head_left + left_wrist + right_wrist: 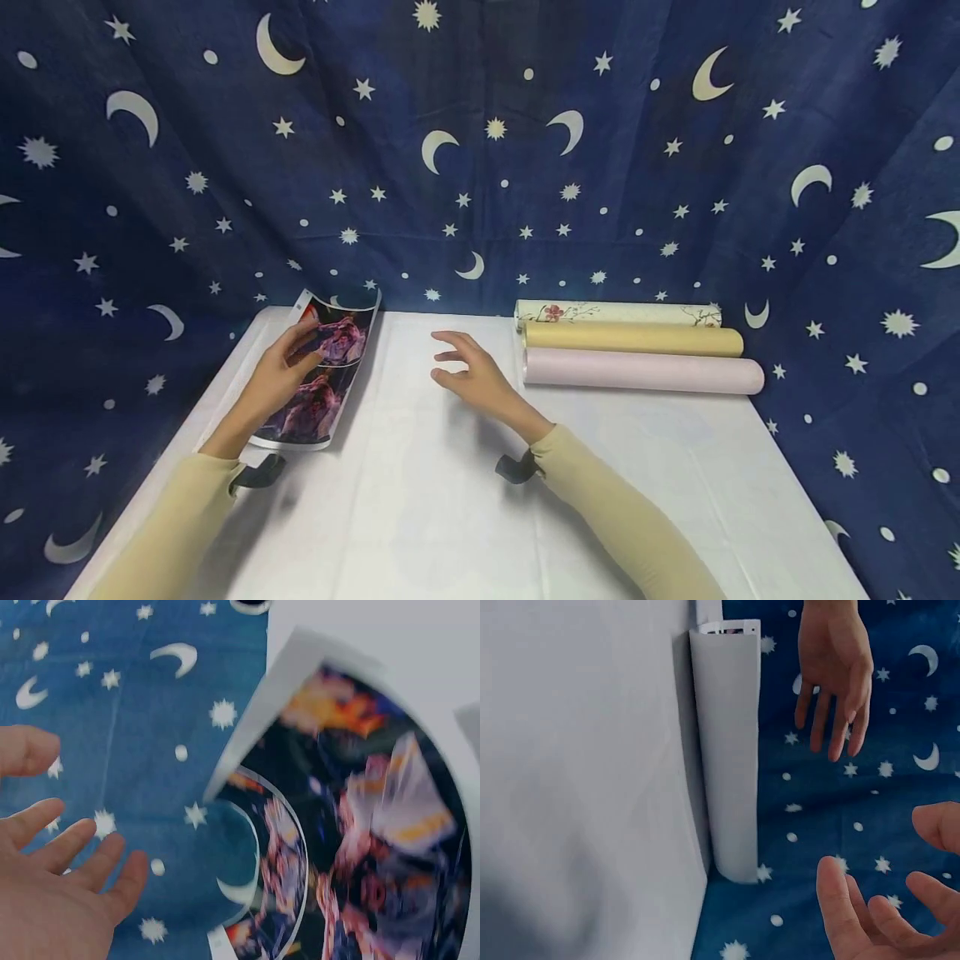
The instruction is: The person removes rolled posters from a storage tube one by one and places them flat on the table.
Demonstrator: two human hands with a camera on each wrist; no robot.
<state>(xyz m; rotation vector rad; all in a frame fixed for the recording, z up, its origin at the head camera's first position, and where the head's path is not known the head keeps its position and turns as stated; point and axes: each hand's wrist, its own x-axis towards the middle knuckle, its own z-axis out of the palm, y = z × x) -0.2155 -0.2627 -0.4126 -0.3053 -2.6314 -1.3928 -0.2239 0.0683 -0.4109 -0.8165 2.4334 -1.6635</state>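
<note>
A curled glossy sheet (311, 412) with dark, purple and pink printed pictures and a white border lies at the table's left side. My left hand (273, 375) is over its left part in the head view. In the left wrist view that hand (60, 892) has its fingers spread apart, with the curving sheet (375, 847) to their right. My right hand (480, 379) hovers above the middle of the table, fingers apart and loosely bent, holding nothing. The right wrist view shows the white back of the rolled-up sheet (727, 757) at the table edge.
Three rolls lie side by side at the back right: a white floral roll (622, 313), a yellow roll (637, 340) and a pink roll (645, 372). Dark blue cloth (510, 167) with moons and stars hangs around the white table (420, 517).
</note>
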